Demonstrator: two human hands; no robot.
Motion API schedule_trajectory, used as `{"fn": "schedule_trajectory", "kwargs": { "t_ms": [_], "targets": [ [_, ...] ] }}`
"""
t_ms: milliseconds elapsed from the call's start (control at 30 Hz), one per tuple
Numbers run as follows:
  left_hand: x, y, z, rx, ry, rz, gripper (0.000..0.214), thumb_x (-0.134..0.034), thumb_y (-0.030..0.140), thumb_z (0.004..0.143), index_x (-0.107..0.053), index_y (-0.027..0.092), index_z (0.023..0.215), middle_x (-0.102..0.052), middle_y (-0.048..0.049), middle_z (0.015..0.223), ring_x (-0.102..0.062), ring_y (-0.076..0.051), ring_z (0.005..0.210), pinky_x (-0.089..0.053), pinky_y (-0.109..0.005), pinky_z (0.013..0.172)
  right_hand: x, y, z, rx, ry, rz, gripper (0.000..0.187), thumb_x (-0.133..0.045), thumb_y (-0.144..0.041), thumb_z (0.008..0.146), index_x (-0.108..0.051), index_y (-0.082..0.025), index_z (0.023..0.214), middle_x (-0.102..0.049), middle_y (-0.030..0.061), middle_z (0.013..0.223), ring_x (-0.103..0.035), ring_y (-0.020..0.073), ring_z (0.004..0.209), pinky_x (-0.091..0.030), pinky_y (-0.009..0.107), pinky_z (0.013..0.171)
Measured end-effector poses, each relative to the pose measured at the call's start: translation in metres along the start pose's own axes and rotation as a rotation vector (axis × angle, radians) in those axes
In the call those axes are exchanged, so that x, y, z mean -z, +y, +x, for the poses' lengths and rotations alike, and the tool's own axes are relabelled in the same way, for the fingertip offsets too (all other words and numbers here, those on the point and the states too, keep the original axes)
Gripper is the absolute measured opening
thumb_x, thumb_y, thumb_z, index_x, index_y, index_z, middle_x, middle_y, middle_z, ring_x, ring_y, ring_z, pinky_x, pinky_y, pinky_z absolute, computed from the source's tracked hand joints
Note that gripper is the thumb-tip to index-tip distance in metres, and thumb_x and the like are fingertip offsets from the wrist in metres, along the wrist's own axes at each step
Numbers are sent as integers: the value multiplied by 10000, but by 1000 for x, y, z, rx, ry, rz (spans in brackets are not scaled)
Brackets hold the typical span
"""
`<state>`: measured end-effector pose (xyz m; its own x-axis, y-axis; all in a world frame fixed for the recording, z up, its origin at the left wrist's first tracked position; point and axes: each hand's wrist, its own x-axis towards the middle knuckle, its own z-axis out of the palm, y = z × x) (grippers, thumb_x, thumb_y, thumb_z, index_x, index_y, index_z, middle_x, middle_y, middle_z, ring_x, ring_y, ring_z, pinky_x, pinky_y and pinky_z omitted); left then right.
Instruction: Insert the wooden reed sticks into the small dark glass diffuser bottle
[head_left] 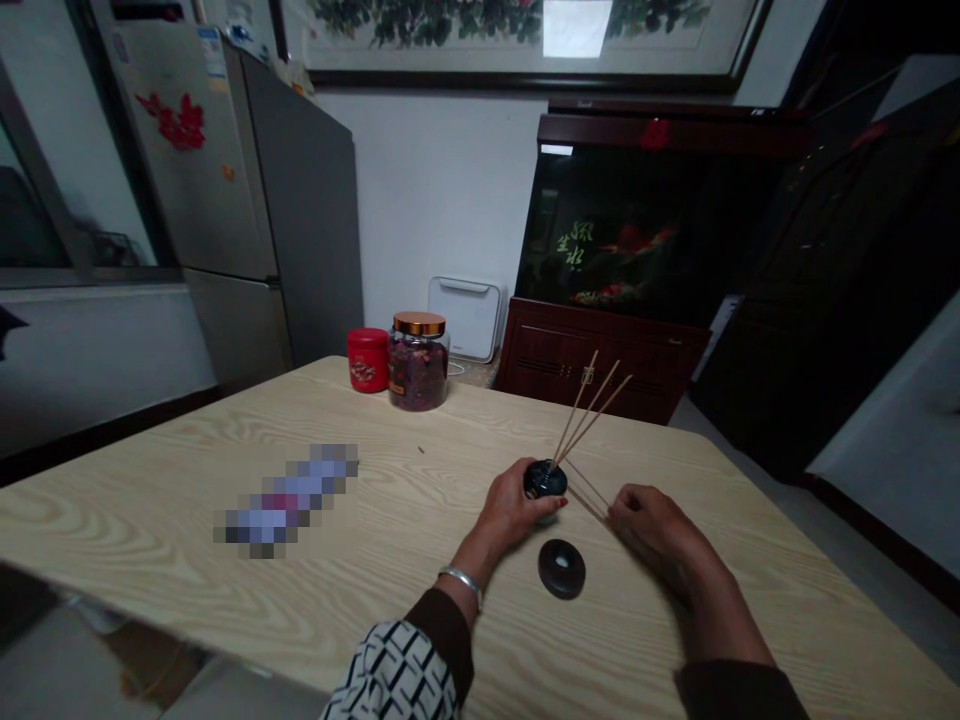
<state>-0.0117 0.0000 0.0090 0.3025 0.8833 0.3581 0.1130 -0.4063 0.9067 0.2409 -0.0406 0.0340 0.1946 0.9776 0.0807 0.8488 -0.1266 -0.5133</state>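
While the left hand (510, 505) closed firmly around a small dark bottle (545, 479) over the table (420, 600), three thin sticks (589, 410) leaned out of its top, and two lower sticks (589, 505) ran to the right hand (652, 525), whose fingers were partly open; whether they pinched those sticks could not be told. If the left grip loosened, the leaning sticks might pull the bottle over, and a careless wrist could push the round disc (561, 568) lying near it.
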Motion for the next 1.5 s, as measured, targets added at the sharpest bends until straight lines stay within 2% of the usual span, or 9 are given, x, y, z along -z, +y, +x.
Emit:
{"fn": "schedule_trajectory", "kwargs": {
  "t_ms": [100, 200, 300, 367, 600, 833, 1067, 1333, 1500],
  "targets": [
    [0, 0, 0, 7, 0, -11, 522, -818, 362, 671, -640, 172, 1123, -712, -58, 980, -645, -203, 876, -500, -285, 783, 23, -5, -3, 46, 142, 331, 183, -645, -354, 728, -629, -184, 662, -637, 20, 648, -545, 137, 597, -398, 239, 543],
    [-1, -1, 1, 15, 14, 13, 539, -830, 375, 654, -646, 173, 1120, -711, -64, 980, -645, -211, 876, -504, -298, 785, 43, -22, -9, 46, 314, 873, 279, -763, -412, 658, -671, -182, 787, -654, 30, 744, -538, 117, 574, -389, 211, 467],
    [0, 0, 1, 14, 6, 12, 532, -826, 377, 659, -647, 174, 1117, -711, -59, 972, -645, -206, 862, -504, -299, 779, 45, -47, -16, 87, 386, 1249, 373, -846, -380, 596, -698, -191, 881, -658, 23, 795, -564, 100, 607, -409, 175, 449],
    [0, 1, 0, 6, 3, 4, 517, -821, 371, 667, -647, 175, 1113, -710, -56, 971, -644, -201, 857, -501, -296, 777, 39, -63, -18, 111, 431, 1336, 372, -860, -348, 604, -706, -190, 904, -666, 21, 830, -595, 97, 652, -447, 162, 476],
    [-1, -1, 1, 23, 2, -10, 534, -827, 382, 656, -641, 183, 1115, -704, -55, 973, -640, -200, 860, -495, -283, 765, 20, -97, -19, 308, 756, 1084, 233, -767, -334, 765, -680, -168, 903, -684, 39, 838, -653, 134, 696, -513, 214, 526],
    [0, -2, 1, 13, 4, 34, 521, -821, 409, 662, -642, 192, 1100, -705, -40, 964, -637, -193, 852, -482, -265, 741, 8, -113, -20, 393, 733, 851, 228, -682, -347, 838, -652, -167, 975, -688, 54, 874, -668, 170, 745, -536, 270, 575],
    [1, -2, 1, 17, 15, 45, 533, -829, 409, 651, -641, 200, 1104, -708, -37, 965, -640, -205, 876, -484, -277, 760, 13, -117, -19, 423, 762, 794, 223, -670, -364, 845, -646, -180, 969, -678, 48, 870, -655, 165, 729, -538, 278, 585],
    [0, 0, 1, 18, 7, 19, 530, -821, 392, 652, -639, 186, 1105, -706, -48, 964, -638, -203, 858, -493, -285, 762, 1, -112, -8, 366, 555, 660, 304, -618, -448, 863, -649, -185, 1013, -696, 61, 874, -656, 180, 726, -523, 280, 576],
    [-1, -1, 1, 6, 9, 47, 511, -810, 382, 668, -641, 200, 1114, -701, -35, 944, -632, -196, 837, -486, -282, 750, -12, -106, -2, 351, 332, 487, 322, -562, -490, 880, -659, -188, 938, -701, 70, 887, -663, 201, 767, -503, 289, 621]
  ]
}}
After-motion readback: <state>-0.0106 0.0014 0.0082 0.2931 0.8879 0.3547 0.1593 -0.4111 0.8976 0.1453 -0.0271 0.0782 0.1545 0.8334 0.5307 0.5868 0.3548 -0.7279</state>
